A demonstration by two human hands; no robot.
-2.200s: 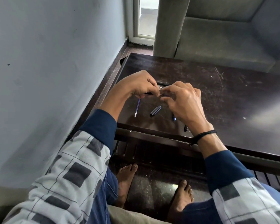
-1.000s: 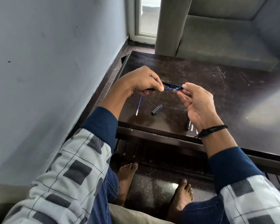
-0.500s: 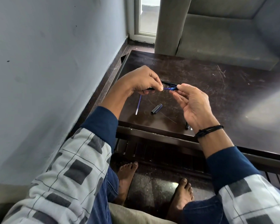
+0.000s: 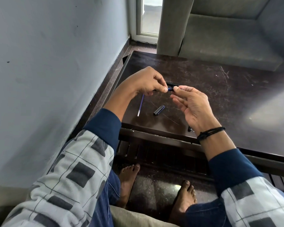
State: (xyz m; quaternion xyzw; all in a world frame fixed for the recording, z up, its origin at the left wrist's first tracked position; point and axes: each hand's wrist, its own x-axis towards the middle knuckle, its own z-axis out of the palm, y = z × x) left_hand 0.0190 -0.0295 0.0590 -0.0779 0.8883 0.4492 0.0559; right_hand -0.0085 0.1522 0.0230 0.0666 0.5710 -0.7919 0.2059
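Change: the exposed blue run between the hands is far shorter than 1 s ago. The refill [image 4: 170, 89] is now nearly all inside the barrel [image 4: 154, 90], with only a short stub showing.

- left hand [image 4: 146, 82]: closed around the barrel, thumb and index pinching its mouth. The barrel is mostly hidden in the fist.
- right hand [image 4: 193, 104]: thumb and index tip pinch the refill's tail end, the other 3 fingers loose and spread.
- Both parts are held in the air above the table [image 4: 219, 95], over its near-left corner.

On the table:
- spare refill [image 4: 140, 104] at 7 o'clock from the pinch point
- cap [image 4: 158, 110] at 6 o'clock
- black piece [image 4: 171, 83] just behind the fingertips at 12 o'clock
- small parts [image 4: 189, 129] at 5 o'clock by the right wrist, mostly hidden.

Read: insertion is nearly done. Likely 1 last push seats the refill; the right fingertips will then meet the left, so a regrip to press on the tail end is probably needed. The cap looks like the next part. Risk: the thin refill could bend if pushed off-axis.
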